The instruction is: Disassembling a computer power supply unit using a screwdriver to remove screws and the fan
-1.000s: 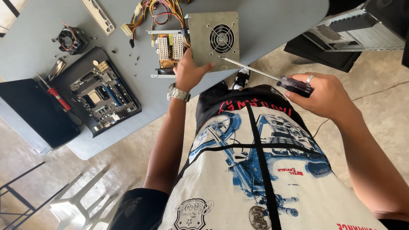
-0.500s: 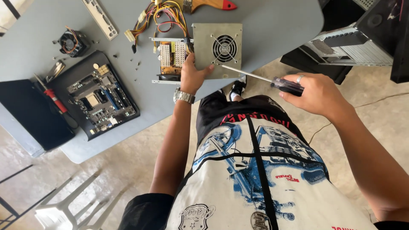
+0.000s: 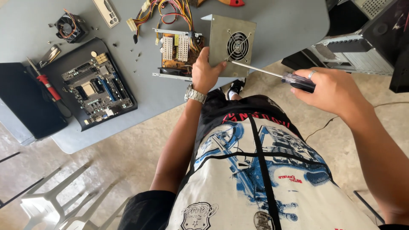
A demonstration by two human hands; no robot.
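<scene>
At the grey tabletop's (image 3: 281, 25) near edge, the left hand (image 3: 206, 72) gripped a boxy metal power supply (image 3: 232, 44); right-hand fingers (image 3: 317, 81) wrapped a screwdriver (image 3: 272, 73). Motherboard (image 3: 93, 91), loose screws (image 3: 138, 55) lay nearby.

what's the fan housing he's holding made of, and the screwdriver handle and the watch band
Fan housing: looks like bare sheet metal, dull grey, with folded edges and a punched fan grille. Screwdriver handle: seems to be clear plastic over a dark core, glossy; the shaft is shiny metal. Watch band on the left wrist: silver links with glints, probably steel.
</scene>
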